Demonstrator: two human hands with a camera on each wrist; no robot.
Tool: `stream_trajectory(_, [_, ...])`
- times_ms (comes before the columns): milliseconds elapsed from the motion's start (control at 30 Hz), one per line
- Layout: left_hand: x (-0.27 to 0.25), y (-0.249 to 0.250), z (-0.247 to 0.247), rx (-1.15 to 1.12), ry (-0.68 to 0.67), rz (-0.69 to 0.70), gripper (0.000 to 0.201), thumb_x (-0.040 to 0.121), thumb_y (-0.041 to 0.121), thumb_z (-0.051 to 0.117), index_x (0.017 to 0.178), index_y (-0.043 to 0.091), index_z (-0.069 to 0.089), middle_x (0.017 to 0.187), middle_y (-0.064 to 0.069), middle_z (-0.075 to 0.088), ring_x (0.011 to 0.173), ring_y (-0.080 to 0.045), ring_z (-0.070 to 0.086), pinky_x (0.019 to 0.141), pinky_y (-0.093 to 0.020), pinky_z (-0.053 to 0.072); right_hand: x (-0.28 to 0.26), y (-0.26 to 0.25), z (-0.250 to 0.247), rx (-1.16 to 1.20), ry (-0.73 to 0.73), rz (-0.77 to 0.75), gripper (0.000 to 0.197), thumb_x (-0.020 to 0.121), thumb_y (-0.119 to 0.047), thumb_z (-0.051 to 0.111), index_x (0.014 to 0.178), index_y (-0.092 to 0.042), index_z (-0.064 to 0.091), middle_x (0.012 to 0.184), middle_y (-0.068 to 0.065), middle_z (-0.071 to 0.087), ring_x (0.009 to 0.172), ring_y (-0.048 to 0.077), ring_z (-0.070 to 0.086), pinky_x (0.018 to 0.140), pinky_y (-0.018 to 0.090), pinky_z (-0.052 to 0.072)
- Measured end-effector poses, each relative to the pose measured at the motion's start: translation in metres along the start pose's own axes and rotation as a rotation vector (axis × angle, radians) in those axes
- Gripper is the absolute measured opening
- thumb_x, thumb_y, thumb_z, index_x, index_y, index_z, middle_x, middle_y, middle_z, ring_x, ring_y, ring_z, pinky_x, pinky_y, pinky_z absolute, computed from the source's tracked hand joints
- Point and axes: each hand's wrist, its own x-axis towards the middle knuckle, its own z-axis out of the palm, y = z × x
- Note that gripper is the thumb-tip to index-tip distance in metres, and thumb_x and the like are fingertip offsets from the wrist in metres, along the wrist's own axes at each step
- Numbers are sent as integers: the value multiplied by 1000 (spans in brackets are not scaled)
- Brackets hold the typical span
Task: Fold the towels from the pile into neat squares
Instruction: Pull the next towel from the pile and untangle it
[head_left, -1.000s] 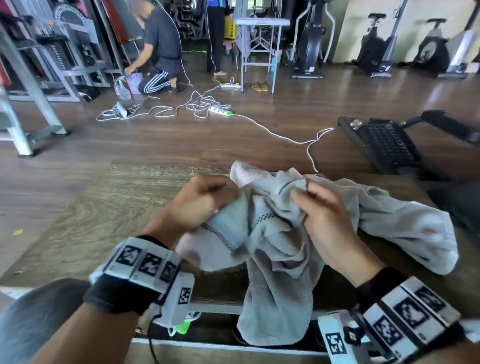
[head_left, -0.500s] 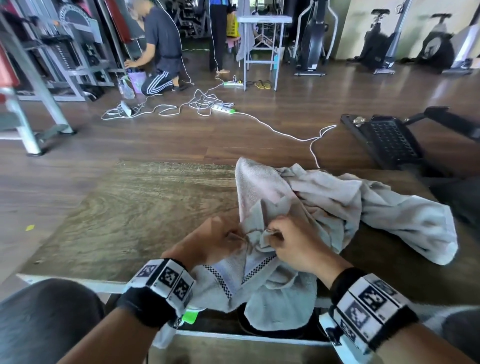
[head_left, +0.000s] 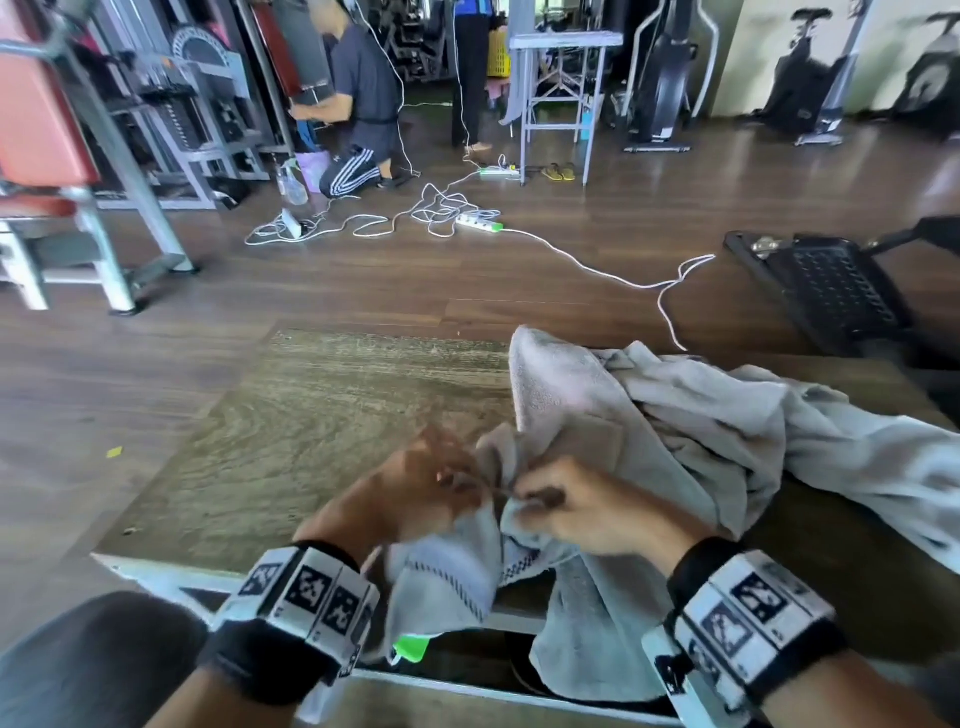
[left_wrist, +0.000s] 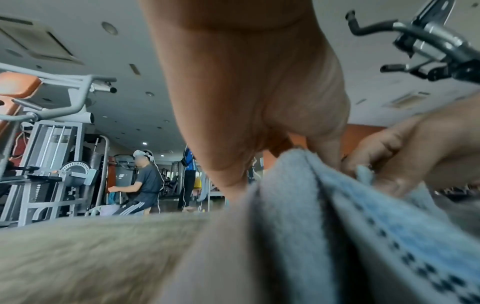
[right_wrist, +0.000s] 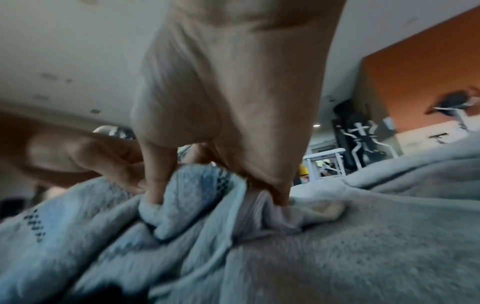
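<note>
Near edge of the wood-grain counter (head_left: 322, 415): both grips closed on the same bunched hem of the grey terry towel with the dark checked border (head_left: 447, 582). Left hand (head_left: 410, 499) pinches it just left of the right hand (head_left: 587, 514), fingertips almost touching. Rest of the towel trails far-right and over the near edge. Likely next: spread the hands apart along the hem; left has the free counter. Crumpled grey towel pile (head_left: 753, 426) lies beyond.

Pale grey towel (head_left: 597, 613) with a dark checkered border stripe; grey-brown wood-grain counter (head_left: 322, 426); dark brown plank floor (head_left: 519, 280).
</note>
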Motion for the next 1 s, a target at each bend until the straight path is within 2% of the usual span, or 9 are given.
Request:
stream_trajectory(67, [-3, -8, 10, 18, -139, -18, 8, 89, 32, 67, 97, 29, 67, 112, 14, 52, 98, -4, 57, 77, -21, 46, 10, 4, 15, -214, 51, -64, 28, 93, -29, 63, 66, -22, 60, 74, -5, 61, 68, 12, 57, 61, 25, 41])
stream_trajectory(133, [-6, -9, 16, -51, -184, -40, 9, 92, 30, 64, 91, 21, 64, 91, 7, 61, 69, 0, 56, 60, -23, 50, 13, 1, 20, -311, 146, -75, 30, 91, -23, 59, 62, -21, 55, 71, -7, 59, 63, 10, 53, 55, 21, 33])
stream_trajectory(300, [-9, -5, -7, -110, -16, 64, 16, 88, 27, 69, 77, 15, 68, 74, -5, 64, 55, -8, 55, 53, -36, 49, 14, -16, 5, -218, 242, -31, 19, 92, -14, 60, 74, -17, 65, 84, -8, 69, 67, 7, 65, 54, 27, 51])
stream_trajectory(433, [34, 7, -83, 26, 250, 294, 14, 82, 18, 66, 90, 16, 78, 81, 6, 64, 68, 13, 57, 59, -1, 38, 53, -44, -56, -101, 492, -138, 27, 94, -19, 64, 67, -15, 60, 69, -5, 61, 61, 4, 55, 61, 28, 47])
stream_trajectory(500, [76, 10, -130, 95, 398, 308, 23, 78, 22, 61, 91, 17, 78, 81, 3, 64, 67, 8, 57, 59, -1, 35, 95, -61, -100, -119, 662, -215, 29, 87, -24, 61, 62, -11, 56, 61, 5, 56, 59, 13, 49, 60, 36, 43])
stream_trajectory(633, [134, -17, -202, 217, 650, 165, 13, 81, 31, 59, 81, 36, 71, 87, -9, 68, 77, -25, 65, 70, -22, 43, 155, -72, -170, -159, 916, -161, 22, 88, -23, 62, 79, -6, 72, 79, 15, 70, 75, 22, 62, 67, 37, 49])
stream_trajectory(767, [138, -48, -231, 152, 808, -95, 18, 84, 37, 61, 81, 23, 71, 81, -7, 67, 76, -30, 65, 67, -28, 46, 170, -56, -195, -2, 1012, -63, 14, 92, -17, 67, 97, -11, 80, 98, 9, 77, 92, 29, 70, 83, 40, 57])
stream_trajectory(900, [127, -77, -226, -55, 868, -266, 12, 90, 30, 65, 85, 22, 74, 71, -6, 69, 62, -25, 69, 69, -33, 58, 175, -41, -185, 142, 968, 29, 12, 94, -21, 67, 87, -19, 77, 76, 0, 70, 67, 14, 62, 69, 33, 55])
stream_trajectory(1000, [123, -89, -214, -419, 830, -358, 13, 91, 19, 67, 78, 17, 70, 75, -16, 73, 57, -30, 71, 66, -48, 62, 171, -44, -174, 370, 875, 103, 13, 98, -14, 63, 86, -17, 66, 82, 9, 71, 58, 12, 64, 59, 28, 55])
